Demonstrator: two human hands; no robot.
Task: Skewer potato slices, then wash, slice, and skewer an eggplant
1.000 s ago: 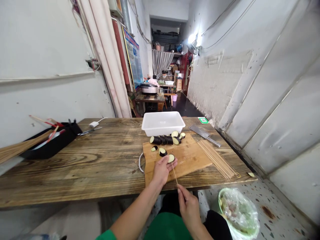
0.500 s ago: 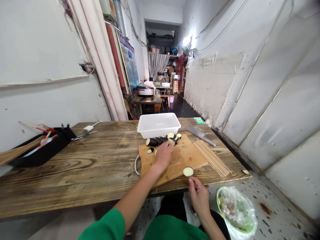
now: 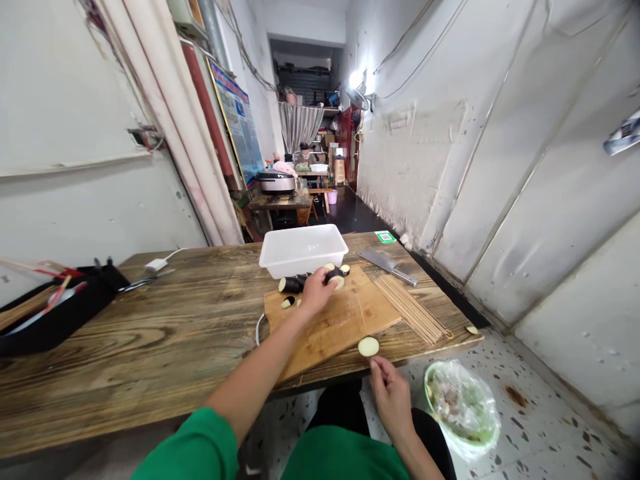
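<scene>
My left hand [image 3: 316,291] reaches across the wooden cutting board [image 3: 345,323] to the row of cut eggplant pieces [image 3: 290,285]. Its fingers curl over a slice [image 3: 337,282] at the row's right end. My right hand [image 3: 391,395] is held low at the table's near edge, pinched on a thin bamboo skewer. One round eggplant slice [image 3: 369,346] is threaded on that skewer, just above the fingers. Two small loose pieces [image 3: 287,303] lie on the board left of my left hand.
A white plastic tub [image 3: 303,250] stands behind the board. A cleaver [image 3: 387,265] and a bundle of bamboo skewers [image 3: 410,307] lie to the right. A bag-lined bin [image 3: 463,410] sits on the floor at right. A black tray [image 3: 55,313] with sticks is far left.
My left hand let go of the slice near the board's front and reached forward to the eggplant row. My right hand drew the skewer with its slice back to the right.
</scene>
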